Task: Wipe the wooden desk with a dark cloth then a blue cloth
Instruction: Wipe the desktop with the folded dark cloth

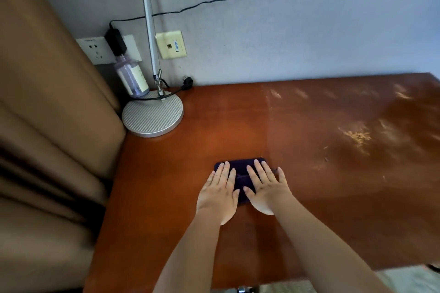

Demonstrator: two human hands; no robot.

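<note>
Reddish wood fills the view: the desk [214, 126] runs along a grey wall, with a brown curtain [47, 126] at its left end. Both hands lie flat on the dark cloth [240, 167], near the desk's front edge and well apart from the lamp base [152, 114]. The left hand [219, 194] has straight, slightly spread fingers on the cloth's left half; the right hand [266, 188] rests the same way on the right half, its outer fingers over the cloth's edge onto the wood. Neither hand curls round anything. Flat palms look chosen to spread pressure across the folded cloth, so it slides as one pad instead of bunching. Pale dusty smears [354, 135] lie to the right of the cloth, so that side probably awaits wiping. Behind the lamp base, a bottle [131, 78] stands against the wall, out of the wiping path. No blue cloth is in view.
</note>
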